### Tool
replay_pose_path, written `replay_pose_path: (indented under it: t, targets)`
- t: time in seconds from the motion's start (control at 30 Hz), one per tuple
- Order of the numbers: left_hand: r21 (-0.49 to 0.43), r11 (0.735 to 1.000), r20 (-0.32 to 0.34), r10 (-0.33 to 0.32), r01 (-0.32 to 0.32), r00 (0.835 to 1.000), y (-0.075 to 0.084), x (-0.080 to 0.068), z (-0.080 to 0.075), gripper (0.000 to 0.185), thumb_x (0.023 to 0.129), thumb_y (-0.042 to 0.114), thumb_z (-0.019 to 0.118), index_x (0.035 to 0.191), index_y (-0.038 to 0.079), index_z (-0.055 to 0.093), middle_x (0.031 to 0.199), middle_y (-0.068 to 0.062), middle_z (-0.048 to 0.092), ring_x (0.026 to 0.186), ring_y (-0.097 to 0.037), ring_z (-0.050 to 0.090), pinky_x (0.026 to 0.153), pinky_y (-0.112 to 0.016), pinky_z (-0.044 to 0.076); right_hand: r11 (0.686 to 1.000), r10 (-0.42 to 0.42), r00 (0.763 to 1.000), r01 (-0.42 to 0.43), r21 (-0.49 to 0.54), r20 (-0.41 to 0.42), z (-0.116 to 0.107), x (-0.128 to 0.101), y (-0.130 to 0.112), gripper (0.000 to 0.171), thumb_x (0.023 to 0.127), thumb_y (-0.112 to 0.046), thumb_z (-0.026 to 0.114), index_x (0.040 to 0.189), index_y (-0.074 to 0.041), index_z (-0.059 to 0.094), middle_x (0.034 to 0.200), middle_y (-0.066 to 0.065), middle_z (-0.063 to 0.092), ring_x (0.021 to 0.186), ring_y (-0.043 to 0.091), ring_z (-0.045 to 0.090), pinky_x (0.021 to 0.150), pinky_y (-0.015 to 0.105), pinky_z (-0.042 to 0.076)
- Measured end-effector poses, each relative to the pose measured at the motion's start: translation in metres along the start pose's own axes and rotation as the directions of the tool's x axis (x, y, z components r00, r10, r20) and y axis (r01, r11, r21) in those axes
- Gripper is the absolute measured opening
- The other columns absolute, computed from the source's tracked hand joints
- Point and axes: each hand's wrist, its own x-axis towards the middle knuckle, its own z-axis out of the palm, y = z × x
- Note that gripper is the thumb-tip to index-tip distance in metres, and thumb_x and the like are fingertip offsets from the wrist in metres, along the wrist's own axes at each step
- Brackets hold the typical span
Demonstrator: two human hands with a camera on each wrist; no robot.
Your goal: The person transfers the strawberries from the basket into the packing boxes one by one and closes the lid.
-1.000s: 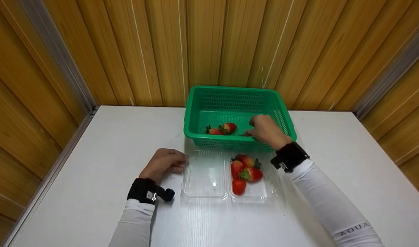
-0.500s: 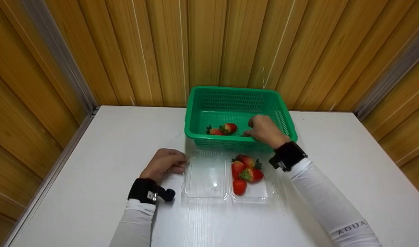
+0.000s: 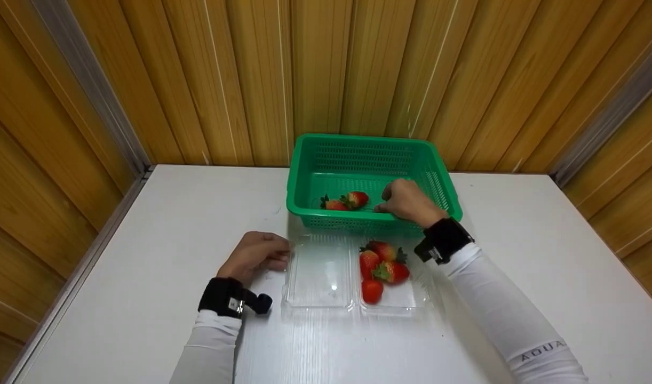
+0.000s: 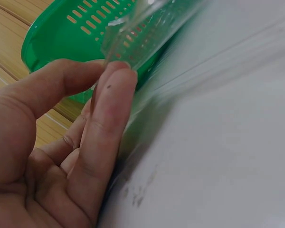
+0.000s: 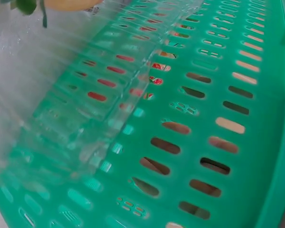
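My left hand [image 3: 257,255] pinches the left edge of a clear plastic clamshell box [image 3: 319,277] lying unfolded on the table. In the left wrist view, thumb and fingers [image 4: 104,102] meet at the thin plastic rim [image 4: 115,45]. Several strawberries [image 3: 392,272] lie in the box's right half. Behind it stands a green slotted basket [image 3: 366,140], with two strawberries [image 3: 357,199] at its near left. Reaching over the basket's front wall, my right hand [image 3: 411,204] has curled fingers low inside; whether they hold a strawberry I cannot tell. The basket wall [image 5: 180,137] hides them in the right wrist view.
The white table [image 3: 208,197] meets wood-look panels [image 3: 320,69] at the back and sides. The basket stands close to the back panel, and its front rim overhangs the clamshell's far edge in the head view.
My right hand has shifted slightly left inside the basket, and a bit of red beneath it has gone from view. The left hand stays at the box's edge.
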Motion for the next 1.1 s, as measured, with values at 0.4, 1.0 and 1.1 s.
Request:
replay_pose_path:
  t: [0.4,1.0,1.1]
  targets:
    - [-0.028,0.999,0.002,0.018,-0.018,1.0,-0.001,-0.001,0.001,0.019,0.091,0.004,0.078,0.103,-0.01,0.074,0.084,-0.013,0.071,0.07,-0.017,0.07,0.068,-0.029,0.065,1.0,0.009,1.0,-0.009,-0.007,0.026,0.002,0.008,-0.001,0.022,0.094,-0.014,0.081,0.1,0.006,0.079,0.088,0.006,0.066,0.073,0.017,0.051,0.064,0.028,0.046]
    - [-0.031,0.999,0.01,0.021,-0.021,1.0,0.0,-0.003,0.0,0.019,0.091,0.004,0.078,0.103,-0.01,0.075,0.086,-0.014,0.072,0.07,-0.017,0.07,0.068,-0.029,0.065,0.996,0.089,0.991,-0.09,0.007,0.096,0.006,0.021,0.002,0.015,0.093,-0.014,0.08,0.087,0.0,0.075,0.08,0.004,0.063,0.068,0.016,0.052,0.057,0.026,0.043]
    - [-0.025,1.0,0.008,0.018,-0.018,1.0,0.001,-0.002,0.0,0.019,0.091,0.004,0.078,0.103,-0.01,0.075,0.086,-0.014,0.072,0.07,-0.017,0.071,0.068,-0.029,0.065,0.995,0.1,0.989,-0.102,0.006,0.113,0.007,0.023,0.004,0.022,0.092,-0.013,0.08,0.075,-0.007,0.068,0.069,-0.001,0.051,0.061,0.014,0.044,0.052,0.026,0.035]
